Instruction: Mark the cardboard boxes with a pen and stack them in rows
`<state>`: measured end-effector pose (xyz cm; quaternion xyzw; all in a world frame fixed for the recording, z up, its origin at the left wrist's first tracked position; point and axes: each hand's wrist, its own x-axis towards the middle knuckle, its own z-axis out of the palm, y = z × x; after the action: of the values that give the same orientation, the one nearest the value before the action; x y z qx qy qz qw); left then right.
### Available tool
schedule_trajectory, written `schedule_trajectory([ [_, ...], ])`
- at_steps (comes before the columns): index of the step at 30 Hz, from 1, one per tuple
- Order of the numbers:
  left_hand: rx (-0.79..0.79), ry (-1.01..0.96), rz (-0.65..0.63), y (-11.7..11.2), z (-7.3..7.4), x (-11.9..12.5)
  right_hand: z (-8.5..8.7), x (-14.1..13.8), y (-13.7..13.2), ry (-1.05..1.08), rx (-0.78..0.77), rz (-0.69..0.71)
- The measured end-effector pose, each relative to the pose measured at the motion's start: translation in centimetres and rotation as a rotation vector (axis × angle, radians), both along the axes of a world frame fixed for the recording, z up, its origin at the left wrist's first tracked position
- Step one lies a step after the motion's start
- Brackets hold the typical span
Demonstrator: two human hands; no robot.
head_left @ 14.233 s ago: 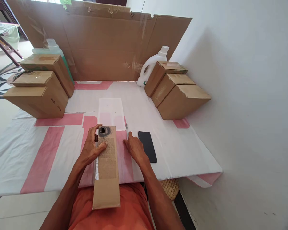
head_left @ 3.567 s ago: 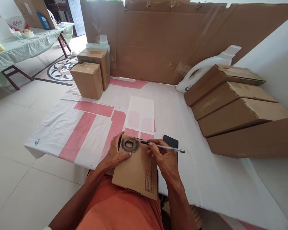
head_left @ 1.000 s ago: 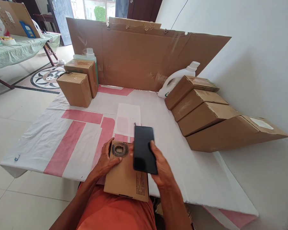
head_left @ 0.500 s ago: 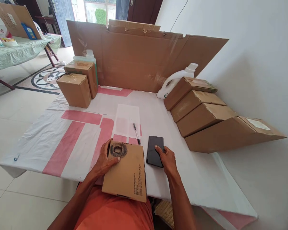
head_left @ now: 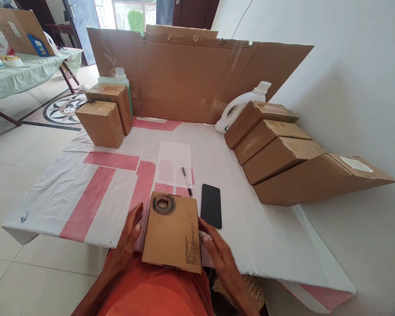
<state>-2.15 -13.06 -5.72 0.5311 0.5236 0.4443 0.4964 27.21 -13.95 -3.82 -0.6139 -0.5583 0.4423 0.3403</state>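
One flat, rectangular, brown cardboard box lies between left hand and right hand.
Left hand: held wide, just left of the box. Right hand: loosely wide, at the box's right edge; contact cannot be determined.

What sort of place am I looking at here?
Probably a room in a home, set up as a makeshift workspace: a round decorative medallion in the tiled floor, a cloth-covered table, and a cardboard panel standing at its far side.

Homelike room (medallion-tiled floor)
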Motion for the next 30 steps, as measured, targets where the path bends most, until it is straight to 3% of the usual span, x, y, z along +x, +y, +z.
schedule_trajectory([
  [3, -0.022, 0.084, -0.094, -1.9, 1.2, 0.4, -0.7, -2.3, -4.3, 0.070, -0.048, 0.113],
  [6, -0.115, 0.081, -0.164, -2.4, 4.4, 0.3, 0.1, -3.0, -5.6, 0.018, -0.022, 0.127],
  [12, -0.154, 0.074, -0.328, -1.7, 11.7, -2.8, 7.7, -1.2, -3.2, -0.055, 0.161, 0.179],
  [16, -0.107, 0.148, -0.261, -1.1, 13.4, -3.1, 10.6, -1.7, -0.6, -0.056, 0.164, 0.056],
  [20, -0.049, 0.251, -0.196, 0.6, 12.4, -1.5, 10.5, -3.7, 2.9, -0.074, 0.160, -0.077],
  [24, 0.027, 0.288, -0.097, 2.0, 9.6, -0.5, 8.9, -4.5, 5.1, 0.025, 0.242, -0.079],
  [30, -0.002, 0.120, -0.014, 1.1, 4.0, -1.4, 3.9, -3.4, 2.9, 0.223, 0.250, -0.050],
])
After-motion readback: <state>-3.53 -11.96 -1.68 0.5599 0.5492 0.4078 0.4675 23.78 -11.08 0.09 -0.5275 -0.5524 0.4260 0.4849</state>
